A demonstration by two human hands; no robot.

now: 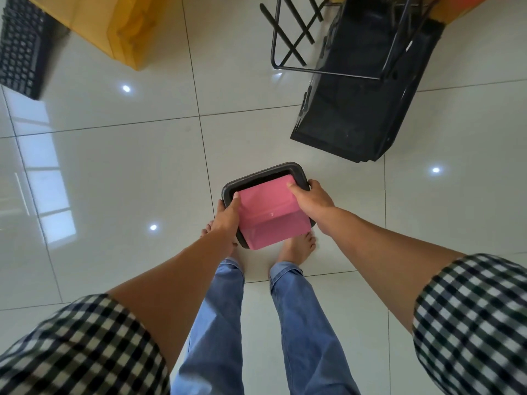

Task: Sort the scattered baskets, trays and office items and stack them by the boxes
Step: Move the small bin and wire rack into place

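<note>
I hold a dark grey tray [262,173] with a pink container [271,212] nested in it, above my bare feet. My left hand [226,216] grips the tray's left edge, its thumb on the pink container. On the right edge, my right hand [313,202] grips the tray the same way, thumb over the pink rim. A stack of black trays [359,104] lies on the floor ahead to the right, with a black wire rack [299,38] resting against it.
A yellow box [114,27] stands at the top left beside a black keyboard [20,47]. Another yellow and orange box [462,7] shows at the top right corner. The floor is glossy white tile [128,166].
</note>
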